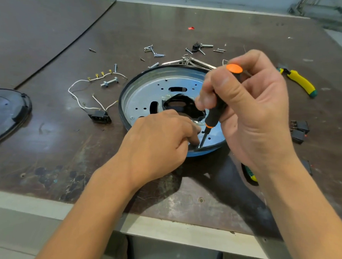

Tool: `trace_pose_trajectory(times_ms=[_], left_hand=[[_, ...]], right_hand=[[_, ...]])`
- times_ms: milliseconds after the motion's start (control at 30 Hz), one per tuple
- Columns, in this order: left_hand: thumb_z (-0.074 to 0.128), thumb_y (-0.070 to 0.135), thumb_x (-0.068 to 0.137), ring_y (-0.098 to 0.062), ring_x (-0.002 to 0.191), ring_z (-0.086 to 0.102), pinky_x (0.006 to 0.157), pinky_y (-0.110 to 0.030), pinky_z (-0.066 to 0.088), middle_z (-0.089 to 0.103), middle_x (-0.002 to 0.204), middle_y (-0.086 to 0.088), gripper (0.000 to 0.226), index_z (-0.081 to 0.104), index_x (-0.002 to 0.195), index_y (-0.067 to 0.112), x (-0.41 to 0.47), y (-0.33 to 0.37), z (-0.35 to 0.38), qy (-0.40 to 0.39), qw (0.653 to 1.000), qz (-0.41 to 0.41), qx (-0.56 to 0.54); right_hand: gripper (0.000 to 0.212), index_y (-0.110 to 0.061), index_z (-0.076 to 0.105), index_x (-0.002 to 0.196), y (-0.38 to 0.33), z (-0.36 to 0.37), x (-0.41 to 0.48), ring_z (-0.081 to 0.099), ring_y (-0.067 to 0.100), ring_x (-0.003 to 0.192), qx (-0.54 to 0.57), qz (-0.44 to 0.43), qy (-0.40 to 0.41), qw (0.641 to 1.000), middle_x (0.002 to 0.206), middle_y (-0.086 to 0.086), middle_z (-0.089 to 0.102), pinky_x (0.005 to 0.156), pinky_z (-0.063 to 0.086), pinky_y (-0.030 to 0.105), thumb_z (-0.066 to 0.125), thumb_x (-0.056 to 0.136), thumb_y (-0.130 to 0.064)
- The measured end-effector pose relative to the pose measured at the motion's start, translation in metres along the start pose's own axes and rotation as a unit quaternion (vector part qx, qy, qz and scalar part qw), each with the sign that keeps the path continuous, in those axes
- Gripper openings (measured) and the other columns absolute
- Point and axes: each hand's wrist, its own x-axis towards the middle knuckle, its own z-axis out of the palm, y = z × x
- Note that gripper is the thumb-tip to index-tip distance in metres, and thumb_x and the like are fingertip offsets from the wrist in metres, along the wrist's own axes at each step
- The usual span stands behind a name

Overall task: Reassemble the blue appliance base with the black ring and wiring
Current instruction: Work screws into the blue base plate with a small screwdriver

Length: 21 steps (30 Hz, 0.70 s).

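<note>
The round blue appliance base (148, 93) lies on the brown table, its silvery perforated plate facing up. A black ring (122, 99) runs around its rim. My right hand (251, 113) grips a black and orange screwdriver (216, 111), tip down at the near rim beside the ring. My left hand (158, 140) rests on the near edge of the base, fingers curled down at the rim next to the tip; whether they pinch anything is hidden. The white wiring (83, 94) with a black socket (100, 116) lies loose to the left of the base.
Loose screws (154, 51) and bolts (109, 82) are scattered behind the base. Yellow-handled pliers (299, 81) lie at the right, black switches (299, 131) further right. A dark cover (6, 112) sits at the left edge. Another green-yellow tool (250, 174) shows under my right wrist.
</note>
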Motion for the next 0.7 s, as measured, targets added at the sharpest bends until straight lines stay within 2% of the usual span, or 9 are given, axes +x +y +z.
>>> trace_pose_trajectory(times_ms=[67,167,233,300,367,467,533,600,700], left_hand=[[0.035,0.022,0.076,-0.001,0.108,0.054,0.075,-0.034,0.051,0.066,0.115,0.027,0.045,0.074,0.092,0.037,-0.0002,-0.0004,0.0002,0.002,1.000,-0.001,-0.002],[0.035,0.022,0.076,-0.003,0.107,0.054,0.071,-0.032,0.049,0.066,0.114,0.026,0.044,0.074,0.091,0.037,-0.0009,-0.0013,0.0011,0.006,1.000,0.000,0.000],[0.036,0.022,0.076,-0.002,0.106,0.054,0.070,-0.030,0.047,0.066,0.114,0.027,0.043,0.074,0.090,0.037,-0.0010,-0.0018,0.0013,0.008,1.000,0.000,-0.002],[0.037,0.022,0.077,0.000,0.106,0.053,0.069,-0.028,0.045,0.066,0.115,0.027,0.042,0.074,0.091,0.037,-0.0007,-0.0021,0.0015,0.008,1.000,0.001,-0.002],[0.037,0.022,0.077,0.001,0.107,0.053,0.071,-0.028,0.046,0.066,0.116,0.027,0.043,0.074,0.091,0.037,-0.0007,-0.0026,0.0012,0.006,1.000,0.001,-0.002],[0.037,0.022,0.077,-0.001,0.110,0.054,0.075,-0.035,0.052,0.066,0.118,0.026,0.043,0.074,0.092,0.038,-0.0007,-0.0029,0.0014,0.004,1.000,0.003,-0.002],[0.037,0.022,0.078,-0.003,0.110,0.055,0.076,-0.038,0.053,0.066,0.118,0.024,0.042,0.073,0.092,0.037,-0.0006,-0.0029,0.0012,0.003,1.000,0.008,-0.002],[0.037,0.021,0.078,-0.004,0.109,0.056,0.076,-0.039,0.054,0.067,0.117,0.024,0.041,0.074,0.091,0.036,-0.0003,-0.0029,0.0008,0.006,1.000,0.009,-0.003],[0.038,0.021,0.078,-0.004,0.108,0.056,0.074,-0.037,0.053,0.067,0.117,0.023,0.041,0.074,0.090,0.036,-0.0004,-0.0025,0.0009,0.008,1.000,0.011,-0.003]], right_hand=[[0.003,-0.011,0.051,0.094,-0.0008,0.0019,0.0005,0.050,0.020,0.058,0.025,0.021,-0.026,0.999,0.073,0.009,0.058,0.060,0.043,0.033,0.051,0.097,-0.011],[0.032,-0.004,0.060,0.106,-0.0012,-0.0015,0.0015,0.049,0.023,0.067,0.038,0.044,-0.031,0.998,0.083,0.012,0.057,0.065,0.040,0.036,0.032,0.105,-0.020],[0.027,-0.003,0.060,0.103,-0.0015,-0.0014,0.0009,0.052,0.023,0.070,0.009,0.030,-0.034,0.999,0.086,0.011,0.057,0.066,0.043,0.039,0.036,0.105,-0.014],[0.005,-0.006,0.058,0.095,-0.0009,-0.0018,0.0009,0.058,0.023,0.070,-0.027,0.004,-0.021,0.999,0.086,0.011,0.060,0.067,0.048,0.040,0.053,0.098,-0.006],[0.011,-0.009,0.052,0.091,-0.0005,-0.0023,0.0008,0.062,0.022,0.069,-0.029,-0.011,0.001,1.000,0.085,0.013,0.061,0.068,0.053,0.041,0.061,0.092,-0.003],[0.012,-0.009,0.047,0.092,-0.0008,-0.0011,0.0009,0.051,0.019,0.058,0.020,0.010,-0.015,1.000,0.079,0.012,0.060,0.061,0.045,0.037,0.052,0.098,-0.018],[0.029,-0.008,0.051,0.096,-0.0012,-0.0005,0.0007,0.049,0.020,0.058,0.053,0.044,-0.025,0.997,0.079,0.013,0.060,0.061,0.040,0.035,0.034,0.104,-0.031],[0.040,-0.004,0.057,0.100,-0.0007,-0.0039,-0.0003,0.051,0.021,0.063,0.056,0.049,-0.030,0.997,0.082,0.014,0.060,0.063,0.041,0.035,0.025,0.106,-0.027],[0.028,-0.004,0.062,0.097,-0.0014,-0.0034,-0.0010,0.056,0.022,0.070,0.018,0.033,-0.043,0.998,0.088,0.012,0.063,0.067,0.046,0.034,0.041,0.102,-0.023]])
